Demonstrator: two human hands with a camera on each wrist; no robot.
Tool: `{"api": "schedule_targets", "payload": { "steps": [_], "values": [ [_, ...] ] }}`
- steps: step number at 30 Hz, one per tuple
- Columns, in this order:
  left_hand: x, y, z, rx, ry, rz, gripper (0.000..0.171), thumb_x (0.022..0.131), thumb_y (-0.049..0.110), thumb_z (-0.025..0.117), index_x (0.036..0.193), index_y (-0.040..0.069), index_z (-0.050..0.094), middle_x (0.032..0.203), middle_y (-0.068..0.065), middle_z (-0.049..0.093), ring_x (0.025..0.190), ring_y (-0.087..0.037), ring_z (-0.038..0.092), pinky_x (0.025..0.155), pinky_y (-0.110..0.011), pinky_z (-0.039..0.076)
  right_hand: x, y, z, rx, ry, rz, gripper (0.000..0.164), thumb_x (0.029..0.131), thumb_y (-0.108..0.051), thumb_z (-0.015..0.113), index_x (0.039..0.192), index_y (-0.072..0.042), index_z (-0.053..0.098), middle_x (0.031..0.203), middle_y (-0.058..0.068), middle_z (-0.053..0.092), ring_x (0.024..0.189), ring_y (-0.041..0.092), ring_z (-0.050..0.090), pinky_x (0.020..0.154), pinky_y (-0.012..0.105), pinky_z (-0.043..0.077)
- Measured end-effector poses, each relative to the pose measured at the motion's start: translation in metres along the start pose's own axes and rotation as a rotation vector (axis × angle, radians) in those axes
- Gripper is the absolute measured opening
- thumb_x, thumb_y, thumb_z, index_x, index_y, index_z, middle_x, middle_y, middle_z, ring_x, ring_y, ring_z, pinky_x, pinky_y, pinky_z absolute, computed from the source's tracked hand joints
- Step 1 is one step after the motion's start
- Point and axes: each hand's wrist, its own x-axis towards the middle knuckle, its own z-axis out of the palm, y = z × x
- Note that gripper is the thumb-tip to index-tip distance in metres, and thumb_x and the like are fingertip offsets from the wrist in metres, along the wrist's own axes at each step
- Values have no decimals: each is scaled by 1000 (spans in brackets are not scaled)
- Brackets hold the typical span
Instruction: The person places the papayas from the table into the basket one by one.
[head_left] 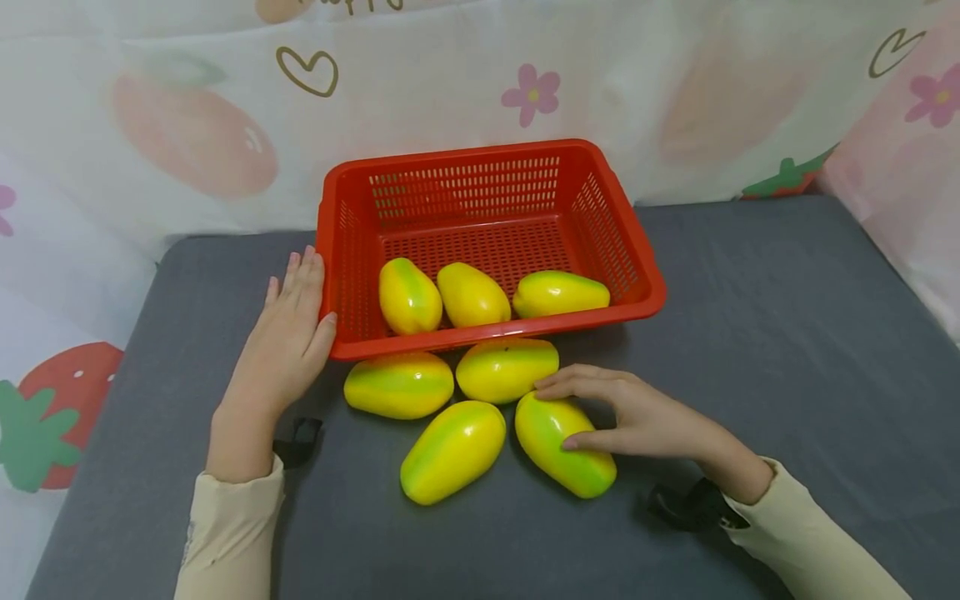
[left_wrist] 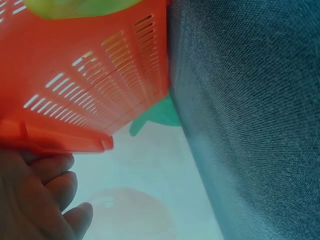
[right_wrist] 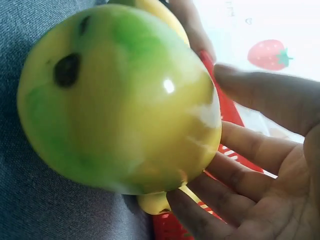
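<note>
My left hand (head_left: 283, 333) lies along the left side of the red plastic basket (head_left: 491, 331), fingers extended, thumb at the rim. Fingertips of that hand show just under the rim in the left wrist view. With thumb and fingers spread round it, my right hand (head_left: 637, 412) grips a yellow-green papaya (head_left: 551, 433) lying on the grey cloth. Its rounded end, marked with dark spots, fills much of the right wrist view. Beside it lies another papaya (head_left: 453, 454). Two more, a left papaya (head_left: 397, 387) and a right papaya (head_left: 502, 373), sit against the basket's front.
Inside the basket, three fruits line the front wall: a left papaya (head_left: 408, 298), a middle papaya (head_left: 474, 296) and a right papaya (head_left: 562, 293). A grey cloth (head_left: 750, 333) covers the table. Behind it hangs a printed curtain (head_left: 450, 92) with fruit and flower pictures.
</note>
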Motion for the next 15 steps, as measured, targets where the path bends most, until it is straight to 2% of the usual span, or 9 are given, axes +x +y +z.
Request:
{"api": "schedule_targets", "payload": {
  "steps": [7, 15],
  "values": [
    [0, 0, 1, -3, 5, 0, 64, 97, 24, 34, 151, 1, 8, 157, -16, 7, 144, -28, 2, 114, -47, 2, -1, 3, -1, -4, -53, 2, 58, 84, -31, 70, 135, -11, 51, 137, 1, 48, 128, 17, 41, 103, 39, 38],
    [-1, 1, 0, -6, 6, 4, 65, 97, 24, 34, 150, 1, 7, 157, -15, 6, 144, -28, 2, 115, -46, 1, -2, 4, -2, 10, -74, 8, 60, 84, -32, 70, 137, -12, 48, 139, 2, 45, 128, 18, 40, 104, 38, 37]
  ]
}}
